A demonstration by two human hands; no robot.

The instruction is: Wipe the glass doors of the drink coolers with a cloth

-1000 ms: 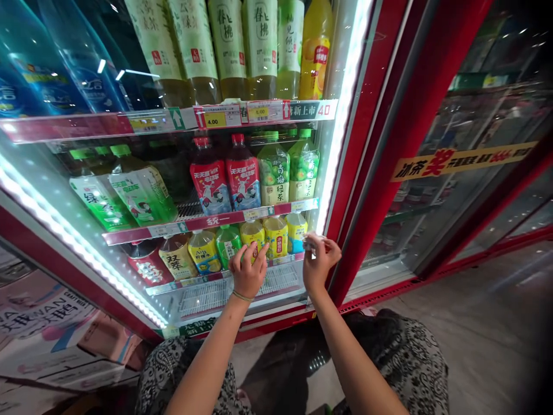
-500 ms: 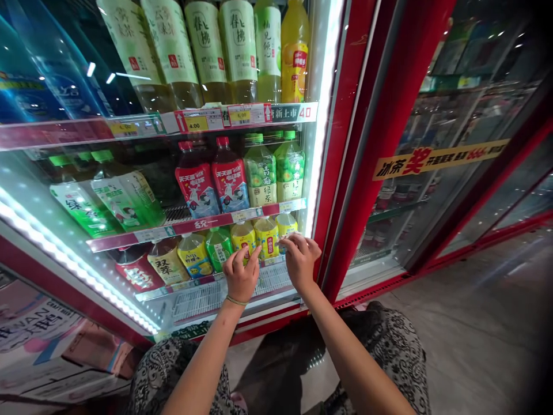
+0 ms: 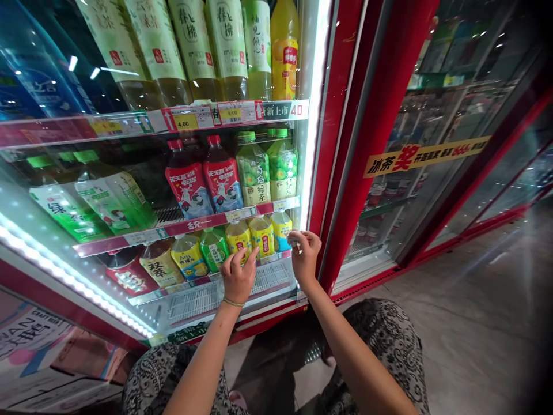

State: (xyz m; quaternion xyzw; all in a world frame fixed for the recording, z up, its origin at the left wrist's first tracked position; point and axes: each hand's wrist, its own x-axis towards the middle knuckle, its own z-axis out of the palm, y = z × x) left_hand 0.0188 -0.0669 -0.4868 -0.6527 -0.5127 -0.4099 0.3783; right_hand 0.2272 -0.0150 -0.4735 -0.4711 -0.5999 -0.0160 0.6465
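Note:
My left hand [image 3: 238, 278] is in front of the lowest bottle shelf, its fingers apart and holding nothing. Just behind its fingertips stands a yellow-labelled bottle [image 3: 237, 236], with another yellow bottle [image 3: 261, 235] to its right and a green bottle [image 3: 214, 250] to its left. My right hand [image 3: 306, 257] is at the right end of that shelf, its fingers pinched on a small pale crumpled piece [image 3: 294, 237] whose kind I cannot make out. Close behind that piece is a blue-and-yellow bottle [image 3: 282, 229].
A lit, red-framed drinks cooler surrounds the bottles. Red-labelled bottles [image 3: 223, 177] fill part of the middle shelf, and tall tea bottles [image 3: 228, 46] stand above. At the right is a red door frame [image 3: 380, 144]; at the lower left, printed cartons [image 3: 38, 351]. A wire rack [image 3: 194, 304] lies below.
The view has shifted slightly, so the shelves appear further left. My right hand has moved a little right relative to the bottles, uncovering the blue-and-yellow bottle. My left hand keeps nearly the same pose.

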